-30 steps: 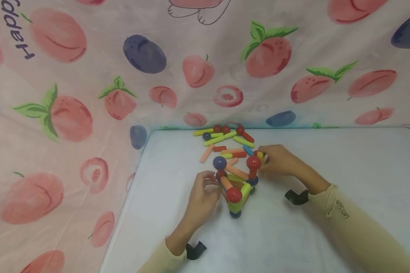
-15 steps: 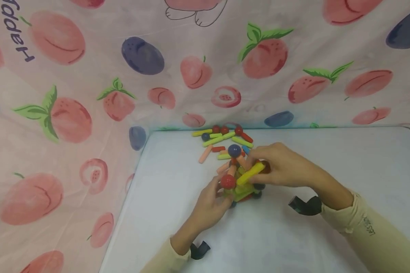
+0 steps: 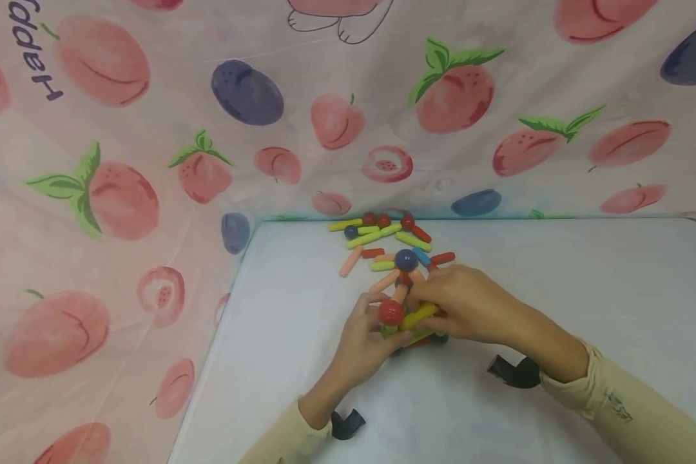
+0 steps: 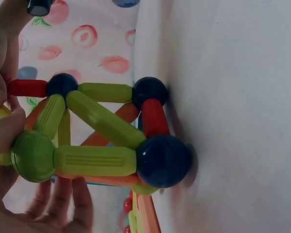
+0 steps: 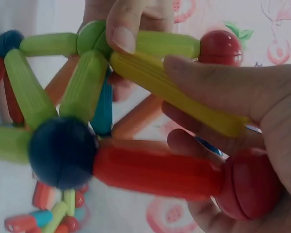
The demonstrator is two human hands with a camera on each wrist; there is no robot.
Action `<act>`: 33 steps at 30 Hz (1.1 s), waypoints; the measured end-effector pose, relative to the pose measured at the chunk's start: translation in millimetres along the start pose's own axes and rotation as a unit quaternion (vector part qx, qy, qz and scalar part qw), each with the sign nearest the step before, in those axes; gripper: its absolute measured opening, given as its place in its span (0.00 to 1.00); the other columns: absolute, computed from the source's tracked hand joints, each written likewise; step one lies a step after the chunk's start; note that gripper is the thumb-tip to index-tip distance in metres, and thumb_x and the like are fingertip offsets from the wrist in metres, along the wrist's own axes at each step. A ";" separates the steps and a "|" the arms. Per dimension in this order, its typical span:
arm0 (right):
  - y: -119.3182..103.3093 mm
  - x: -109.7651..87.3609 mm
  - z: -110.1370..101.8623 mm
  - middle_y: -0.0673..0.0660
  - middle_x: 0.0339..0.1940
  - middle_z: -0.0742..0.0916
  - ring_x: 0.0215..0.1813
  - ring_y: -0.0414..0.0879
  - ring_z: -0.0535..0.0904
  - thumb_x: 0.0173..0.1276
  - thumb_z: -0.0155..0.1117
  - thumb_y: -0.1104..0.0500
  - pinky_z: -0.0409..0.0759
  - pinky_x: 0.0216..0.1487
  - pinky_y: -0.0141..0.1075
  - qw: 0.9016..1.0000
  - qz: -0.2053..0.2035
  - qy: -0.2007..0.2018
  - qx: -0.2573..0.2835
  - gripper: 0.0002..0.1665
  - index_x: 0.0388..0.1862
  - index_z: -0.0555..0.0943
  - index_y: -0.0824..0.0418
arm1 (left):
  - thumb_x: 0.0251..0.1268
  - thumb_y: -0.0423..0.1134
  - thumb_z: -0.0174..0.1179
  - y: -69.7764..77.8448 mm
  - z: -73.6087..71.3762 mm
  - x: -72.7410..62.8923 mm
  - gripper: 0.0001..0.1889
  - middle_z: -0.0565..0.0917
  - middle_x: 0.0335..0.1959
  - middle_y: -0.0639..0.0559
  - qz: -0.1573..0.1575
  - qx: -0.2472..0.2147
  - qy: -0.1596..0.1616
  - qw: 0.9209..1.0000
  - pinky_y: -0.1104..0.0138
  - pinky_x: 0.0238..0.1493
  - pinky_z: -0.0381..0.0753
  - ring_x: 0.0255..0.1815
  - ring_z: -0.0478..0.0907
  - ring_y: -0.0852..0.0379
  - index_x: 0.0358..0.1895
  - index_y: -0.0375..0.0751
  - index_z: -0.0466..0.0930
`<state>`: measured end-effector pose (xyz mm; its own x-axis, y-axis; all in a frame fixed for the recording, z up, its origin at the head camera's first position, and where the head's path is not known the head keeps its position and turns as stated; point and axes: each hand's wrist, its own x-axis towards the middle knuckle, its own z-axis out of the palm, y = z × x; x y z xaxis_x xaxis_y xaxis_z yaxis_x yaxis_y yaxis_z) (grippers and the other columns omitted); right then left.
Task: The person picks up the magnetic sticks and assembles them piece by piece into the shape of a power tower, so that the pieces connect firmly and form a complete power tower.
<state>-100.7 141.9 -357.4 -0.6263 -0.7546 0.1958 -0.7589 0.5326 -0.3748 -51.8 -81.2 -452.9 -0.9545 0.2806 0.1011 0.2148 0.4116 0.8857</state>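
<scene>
A magnetic stick-and-ball structure point(image 4: 97, 161) stands on the white table, made of light green, red, orange and blue sticks joined by dark blue, green and red balls. My left hand point(image 3: 364, 336) grips it at the near left, the thumb by the green ball point(image 5: 93, 40). Between thumb and fingers my right hand point(image 3: 478, 306) pinches a yellow magnetic stick point(image 5: 179, 97). One end of that stick meets the green ball beside the left thumb; its other end lies near a red ball point(image 5: 250, 184). In the head view, the right hand hides much of the structure's right side.
Loose sticks and balls lie behind the structure, among them a yellow stick point(image 3: 345, 225), an orange stick point(image 3: 351, 261), a red stick point(image 3: 443, 258) and a dark blue ball point(image 3: 351, 232). A fruit-print cloth point(image 3: 336, 77) hangs along the table's back and left.
From the back right, my right hand has come in over the structure with the yellow stick and lowered it to the green ball. The structure has turned, and my left hand has shifted slightly right.
</scene>
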 end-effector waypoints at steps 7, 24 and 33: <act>13.2 -18.3 -25.7 0.39 0.45 0.85 0.42 0.36 0.78 0.50 0.86 0.51 0.83 0.40 0.32 0.995 0.075 -0.035 0.062 0.29 0.50 0.83 0.44 | 0.64 0.45 0.71 -2.3 -1.4 -4.5 0.17 0.75 0.57 0.59 0.027 -0.004 0.019 0.999 0.66 0.55 0.85 0.60 0.76 0.61 0.55 0.49 0.86; 75.9 -13.8 -1.1 0.42 0.42 0.88 0.45 0.41 0.83 0.63 0.77 0.51 0.87 0.46 0.37 0.971 0.127 -0.111 0.172 0.17 0.50 0.85 0.47 | 0.71 0.37 0.62 -15.7 -41.8 -7.9 0.31 0.73 0.72 0.64 -0.015 -0.013 -0.128 0.992 0.53 0.73 0.73 0.75 0.68 0.62 0.74 0.59 0.66; 131.9 17.6 82.1 0.58 0.38 0.88 0.42 0.51 0.82 0.70 0.68 0.56 0.84 0.50 0.49 0.968 0.239 -0.073 -0.009 0.22 0.57 0.82 0.68 | 0.57 0.27 0.51 -4.5 -13.5 -11.0 0.48 0.51 0.83 0.55 -0.062 -0.152 -0.014 0.986 0.41 0.78 0.60 0.85 0.49 0.50 0.82 0.55 0.42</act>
<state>-197.2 167.4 -477.8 -0.8754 -0.4665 -0.1267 -0.3929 0.8394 -0.3756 -45.1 -97.9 -451.9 -0.9623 0.2708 -0.0247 0.0217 0.1671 0.9857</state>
